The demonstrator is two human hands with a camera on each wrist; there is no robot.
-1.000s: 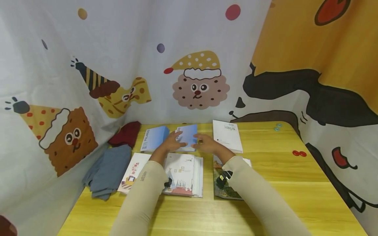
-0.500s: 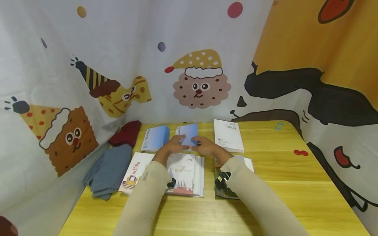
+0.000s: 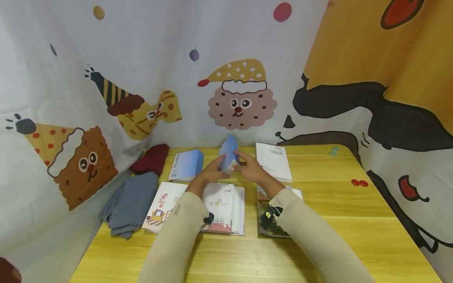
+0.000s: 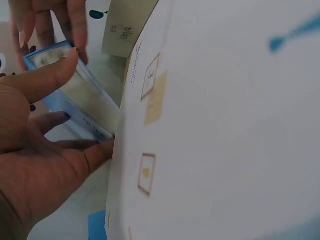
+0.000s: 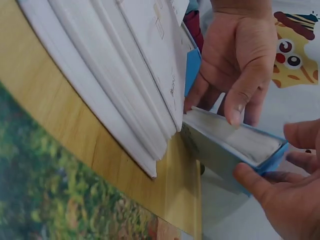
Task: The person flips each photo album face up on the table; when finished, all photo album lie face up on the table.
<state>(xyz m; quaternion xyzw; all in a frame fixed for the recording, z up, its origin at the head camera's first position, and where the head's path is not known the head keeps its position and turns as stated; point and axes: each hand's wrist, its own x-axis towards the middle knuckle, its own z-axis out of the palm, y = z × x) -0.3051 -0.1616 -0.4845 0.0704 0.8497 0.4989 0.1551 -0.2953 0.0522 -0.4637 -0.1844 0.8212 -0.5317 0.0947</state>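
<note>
Between both hands stands a small blue photo album [image 3: 229,148], tipped up so its white page edges [image 5: 237,132] show in the right wrist view. My left hand [image 3: 211,173] holds its left end, thumb over the page side and fingers on the cover. At the other end, my right hand [image 3: 252,169] grips it with thumb and fingers on opposite sides. A second blue album [image 3: 185,165], with lettering on its cover, lies just left of the left hand. Close to the right hand lies a white book [image 3: 272,161].
A stack of white books [image 3: 226,208] lies under the left forearm, beside another white book [image 3: 161,208]. Under the right wrist is a book with a green picture cover [image 3: 265,228]. Grey cloth [image 3: 132,204] and dark red cloth [image 3: 152,159] sit at left. Red round pieces [image 3: 359,183] lie at right.
The held blue album was lying with its cover facing up; now both hands have lifted and turned it onto its edge. The other books have stayed where they were.
</note>
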